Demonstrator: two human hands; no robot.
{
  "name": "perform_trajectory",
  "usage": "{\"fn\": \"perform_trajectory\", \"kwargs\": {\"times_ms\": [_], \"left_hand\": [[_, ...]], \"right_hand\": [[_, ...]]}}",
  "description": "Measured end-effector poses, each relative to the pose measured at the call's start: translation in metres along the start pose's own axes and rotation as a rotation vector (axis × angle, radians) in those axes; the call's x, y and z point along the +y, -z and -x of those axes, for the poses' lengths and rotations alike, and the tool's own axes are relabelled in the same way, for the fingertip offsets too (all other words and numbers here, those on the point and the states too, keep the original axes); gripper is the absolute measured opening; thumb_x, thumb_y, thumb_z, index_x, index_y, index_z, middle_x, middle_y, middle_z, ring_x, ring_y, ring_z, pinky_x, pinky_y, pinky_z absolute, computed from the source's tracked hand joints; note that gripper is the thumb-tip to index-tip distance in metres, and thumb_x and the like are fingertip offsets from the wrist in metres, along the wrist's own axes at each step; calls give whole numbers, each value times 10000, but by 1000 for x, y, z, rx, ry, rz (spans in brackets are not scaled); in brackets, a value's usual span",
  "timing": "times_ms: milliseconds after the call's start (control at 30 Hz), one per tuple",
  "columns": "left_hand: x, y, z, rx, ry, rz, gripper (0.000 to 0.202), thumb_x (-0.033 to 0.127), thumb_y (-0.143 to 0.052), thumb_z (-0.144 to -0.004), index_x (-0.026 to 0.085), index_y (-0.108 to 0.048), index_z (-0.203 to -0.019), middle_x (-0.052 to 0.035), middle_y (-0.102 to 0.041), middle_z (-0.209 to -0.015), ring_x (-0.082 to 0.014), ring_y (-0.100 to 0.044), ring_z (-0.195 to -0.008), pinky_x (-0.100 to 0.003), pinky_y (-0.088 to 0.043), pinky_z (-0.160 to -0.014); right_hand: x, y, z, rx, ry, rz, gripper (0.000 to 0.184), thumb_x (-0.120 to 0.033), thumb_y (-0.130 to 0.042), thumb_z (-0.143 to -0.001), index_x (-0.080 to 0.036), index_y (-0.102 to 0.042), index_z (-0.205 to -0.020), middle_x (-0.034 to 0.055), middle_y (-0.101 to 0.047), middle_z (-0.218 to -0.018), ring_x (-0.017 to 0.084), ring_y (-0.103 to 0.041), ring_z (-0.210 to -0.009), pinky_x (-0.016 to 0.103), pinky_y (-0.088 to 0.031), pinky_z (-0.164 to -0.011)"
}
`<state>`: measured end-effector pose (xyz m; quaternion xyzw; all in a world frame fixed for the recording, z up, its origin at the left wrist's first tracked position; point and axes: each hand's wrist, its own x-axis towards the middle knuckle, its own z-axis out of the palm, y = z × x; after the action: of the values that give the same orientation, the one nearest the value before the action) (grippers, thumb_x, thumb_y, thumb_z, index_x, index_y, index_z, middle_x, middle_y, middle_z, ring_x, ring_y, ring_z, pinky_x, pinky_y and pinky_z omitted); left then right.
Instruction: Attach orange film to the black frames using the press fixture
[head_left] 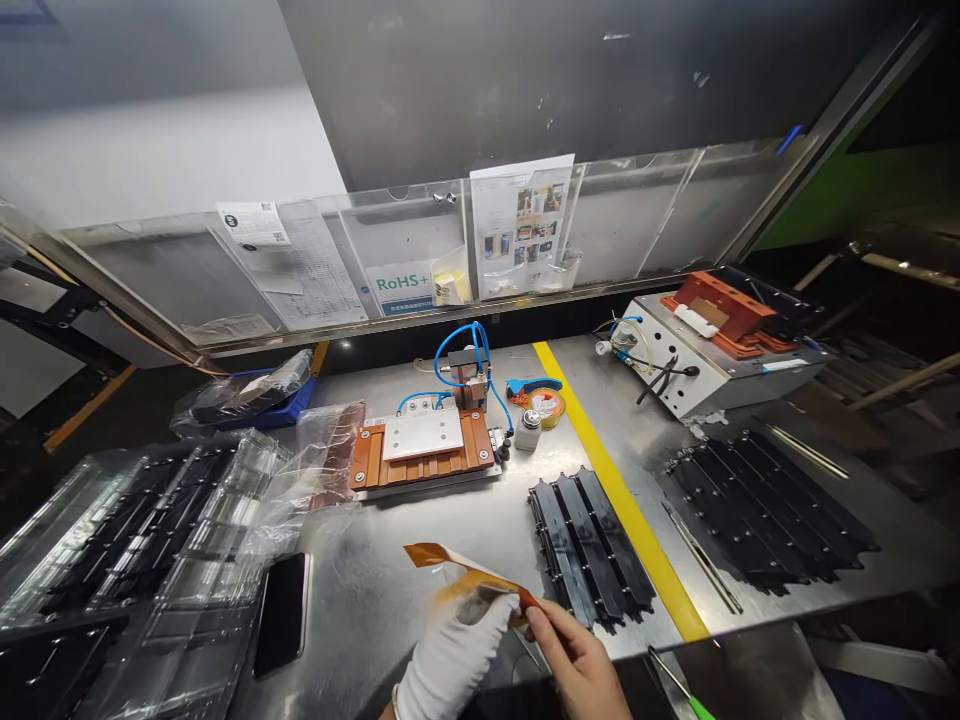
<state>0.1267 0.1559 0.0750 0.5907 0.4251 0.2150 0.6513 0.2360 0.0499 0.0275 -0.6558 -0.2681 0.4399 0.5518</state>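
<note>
Both hands meet low in the middle of the head view, above the metal bench. My left hand (452,655), in a white glove, is closed on a thin orange film (429,554), part of which looks smeared by motion. Bare fingers of my right hand (579,662) pinch the same film at its right end. Just to the right lies a stack of black strip-shaped parts (589,540). Beyond the hands stands an orange fixture (367,457) with a silver plate (424,436) and blue air hoses.
On the left are clear plastic trays (202,540) with black parts and a phone (281,615). A small bottle (528,430) and a tape roll (549,408) stand behind. Past the yellow line (622,500) are tweezers (701,555), more black parts (772,510) and a white machine box (697,385).
</note>
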Motion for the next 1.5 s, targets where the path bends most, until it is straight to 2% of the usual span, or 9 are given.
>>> {"fn": "perform_trajectory", "kwargs": {"times_ms": [333,533,733,867,967,1100,1200,1300,1500], "left_hand": [[-13,-1,-2,-86,127,13,258,387,-749,-650,149,-655,-683,-48,-706,-690,-151,-622,-636,-243,-522,-649],[-3,-5,-1,-13,106,5,229,373,-734,-649,158,-659,-667,-46,-712,-692,-165,-635,-661,-243,-525,-667],[-3,-7,-2,29,95,58,278,423,-748,-635,158,-679,-680,-59,-726,-706,-185,-660,-680,-263,-541,-686],[-1,-5,-4,-7,109,52,308,459,-743,-639,158,-676,-639,-61,-718,-678,-193,-663,-678,-276,-544,-698],[3,-3,-5,-45,116,18,299,449,-746,-632,159,-672,-633,-51,-707,-666,-187,-647,-667,-278,-533,-688],[11,2,-5,-165,160,-96,221,371,-720,-640,154,-674,-635,-28,-683,-657,-171,-612,-650,-267,-500,-663],[14,8,-3,-235,221,-225,140,290,-686,-615,154,-657,-598,-3,-642,-611,-154,-567,-613,-251,-455,-615],[16,14,0,-325,269,-313,101,252,-651,-594,160,-622,-565,30,-572,-560,-124,-492,-559,-236,-384,-552],[29,22,5,-450,381,-393,72,189,-570,-558,183,-546,-491,72,-449,-474,-93,-391,-488,-224,-255,-462]], "right_hand": [[3,1,0,35,6,36,440,-586,-626,-792,-232,-773,-1007,118,-764,-1000,294,-702,-956,366,-555,-869],[7,-2,0,104,88,77,385,-558,-629,-799,-240,-789,-943,106,-770,-942,275,-706,-882,319,-570,-790],[9,-3,1,80,-35,-190,449,-548,-757,-687,-214,-747,-988,105,-768,-937,270,-704,-920,343,-560,-818],[0,-7,5,195,-68,-370,338,-531,-779,-672,-249,-708,-845,20,-722,-717,183,-662,-663,261,-536,-615],[-4,-4,6,211,-63,-336,299,-523,-773,-679,-239,-704,-744,25,-719,-765,181,-640,-692,248,-514,-614],[-2,12,3,111,-48,-213,311,-543,-713,-728,-233,-710,-756,56,-718,-931,233,-649,-879,297,-518,-780],[-3,27,-1,69,67,-32,311,-538,-642,-788,-233,-683,-735,59,-680,-907,241,-631,-930,314,-502,-851],[-11,41,-5,50,185,149,290,-498,-577,-848,-241,-649,-734,58,-642,-899,228,-615,-935,289,-496,-838],[-34,63,-11,3,232,322,228,-432,-535,-893,-253,-642,-802,60,-633,-959,222,-606,-963,277,-490,-818]]}}
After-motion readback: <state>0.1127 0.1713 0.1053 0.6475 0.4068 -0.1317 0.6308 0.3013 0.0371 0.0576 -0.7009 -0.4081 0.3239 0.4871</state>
